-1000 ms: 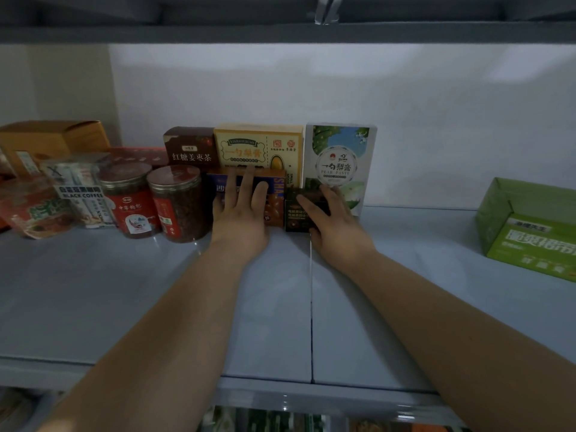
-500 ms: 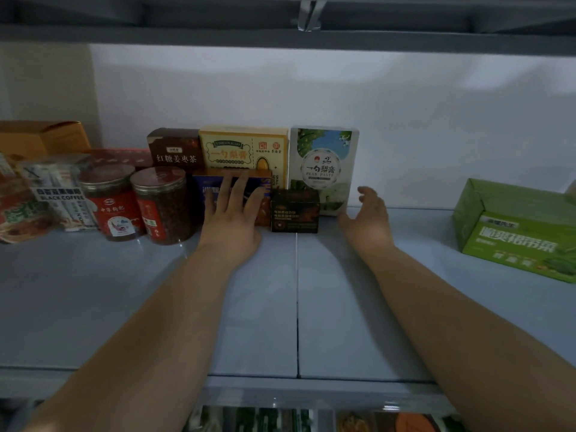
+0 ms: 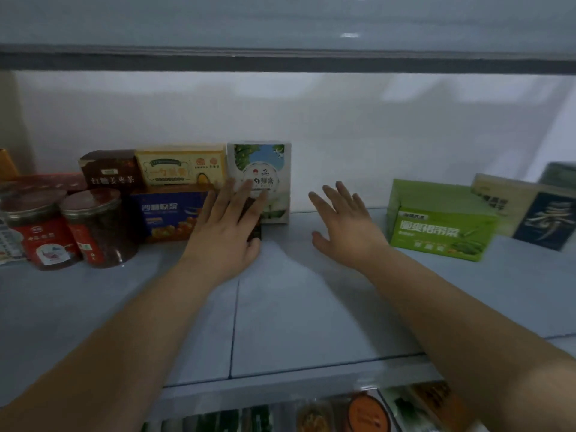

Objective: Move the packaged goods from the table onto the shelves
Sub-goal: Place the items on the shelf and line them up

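Noted left hand (image 3: 227,235) laid flat, fingers straight, palm against the front of a small dark box (image 3: 256,234) standing on the shelf (image 3: 311,307); pressing or resting only, no grip. Found the dark box almost wholly hidden behind that palm, with only a narrow upright strip of one end showing at the thumb side, printed face turned outward; cannot tell its long axis from so little. Logged a blue box (image 3: 165,213) just beside it at the little-finger edge of the left hand, long axis running across the shelf, face outward. Beyond the left fingertips, logged a tall white-and-green box (image 3: 276,169) standing upright, and a yellow box (image 3: 180,166) next to it. Recorded right hand (image 3: 346,226) apart from the goods, fingers spread and relaxed, holding nothing, low over bare shelf; cannot tell whether touching it. Marked green box (image 3: 436,229) near its little-finger side, not touching.
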